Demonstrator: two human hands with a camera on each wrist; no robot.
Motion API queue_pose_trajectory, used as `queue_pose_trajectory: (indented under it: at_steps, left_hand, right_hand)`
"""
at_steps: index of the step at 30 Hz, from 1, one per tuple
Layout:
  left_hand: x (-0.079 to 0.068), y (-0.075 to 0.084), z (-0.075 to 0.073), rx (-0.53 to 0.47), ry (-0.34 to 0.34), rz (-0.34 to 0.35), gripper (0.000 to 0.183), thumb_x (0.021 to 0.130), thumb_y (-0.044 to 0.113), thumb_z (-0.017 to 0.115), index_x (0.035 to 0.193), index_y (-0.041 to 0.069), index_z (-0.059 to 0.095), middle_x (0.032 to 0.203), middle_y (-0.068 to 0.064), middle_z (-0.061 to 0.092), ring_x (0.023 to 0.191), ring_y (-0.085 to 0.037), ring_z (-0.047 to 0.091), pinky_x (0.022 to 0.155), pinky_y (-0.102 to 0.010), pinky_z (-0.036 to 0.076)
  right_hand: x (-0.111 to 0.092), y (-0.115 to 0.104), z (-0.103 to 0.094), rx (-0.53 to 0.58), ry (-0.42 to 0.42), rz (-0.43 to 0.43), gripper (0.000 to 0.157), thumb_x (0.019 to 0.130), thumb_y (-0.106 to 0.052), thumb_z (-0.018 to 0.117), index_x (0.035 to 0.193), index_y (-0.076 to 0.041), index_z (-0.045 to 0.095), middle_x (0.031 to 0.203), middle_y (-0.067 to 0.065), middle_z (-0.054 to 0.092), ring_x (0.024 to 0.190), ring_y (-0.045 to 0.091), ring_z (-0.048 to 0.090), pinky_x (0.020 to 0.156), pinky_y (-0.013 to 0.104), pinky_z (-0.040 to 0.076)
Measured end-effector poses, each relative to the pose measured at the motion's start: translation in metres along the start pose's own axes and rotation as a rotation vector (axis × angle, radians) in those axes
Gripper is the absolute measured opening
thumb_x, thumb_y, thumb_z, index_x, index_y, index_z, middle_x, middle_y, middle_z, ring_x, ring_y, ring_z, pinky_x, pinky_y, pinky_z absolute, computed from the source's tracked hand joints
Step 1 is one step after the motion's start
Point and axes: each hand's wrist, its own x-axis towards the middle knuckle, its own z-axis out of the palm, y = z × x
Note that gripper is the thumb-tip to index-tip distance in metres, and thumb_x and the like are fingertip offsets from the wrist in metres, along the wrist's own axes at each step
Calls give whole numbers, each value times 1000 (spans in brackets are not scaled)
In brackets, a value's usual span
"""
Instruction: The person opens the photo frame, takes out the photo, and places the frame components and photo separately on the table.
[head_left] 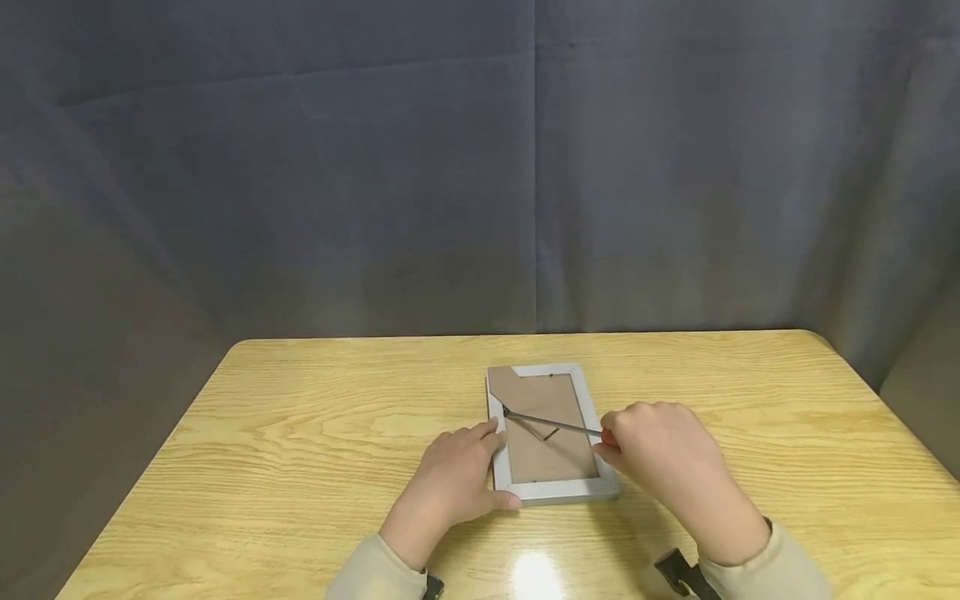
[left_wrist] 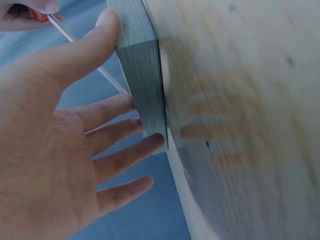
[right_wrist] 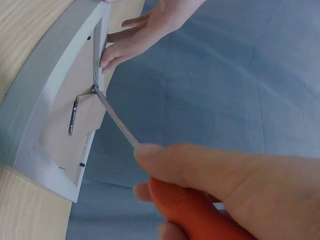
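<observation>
- One wide left grip (head_left: 453, 475) of mine: straight fingers against the left side of the picture frame (head_left: 558, 490), thumb at its near left corner.
- The picture frame lies back-up on the desk (head_left: 315, 417) between my grips, brown backing board (head_left: 551, 462) showing.
- The screwdriver (head_left: 558, 424) slants over it, tip at the left inner edge, beside a brown strut (head_left: 506, 383).
- My right grip (head_left: 663, 450) is wrapped round the orange handle (right_wrist: 195, 210).

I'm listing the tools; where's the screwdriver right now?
In the head view, the screwdriver is below and right of centre, held in the right hand, reaching across the picture frame toward its left side.
</observation>
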Motion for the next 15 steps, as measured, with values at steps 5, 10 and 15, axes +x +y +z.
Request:
queue_pose_trajectory:
  at_steps: [5, 10, 15]
  left_hand:
    - [-1, -2, 1, -17, 7, 3, 84, 72, 50, 84, 138, 6, 58, 149, -10, 47, 128, -33, 52, 105, -50, 42]
    - [0, -3, 1, -23, 7, 6, 83, 72, 50, 84, 137, 6, 58, 150, -10, 47, 128, -33, 52, 105, -50, 42]
    - [0, -3, 2, -28, 11, 12, 84, 71, 50, 84, 137, 5, 59, 149, -10, 47, 128, -33, 53, 105, -51, 42]
  right_hand:
    - [7, -1, 0, -44, 12, -56, 49, 77, -12, 76, 53, -20, 34, 53, -9, 24, 51, 7, 22, 40, 25, 26]
    - [17, -2, -5, -130, 54, -164, 50, 73, -4, 70, 51, -20, 27, 56, -9, 15, 54, 8, 16, 41, 23, 22]
    - [29, -9, -16, -273, 47, -267, 52, 73, 5, 65, 51, -19, 25, 57, -8, 13, 56, 9, 13, 43, 22, 17]
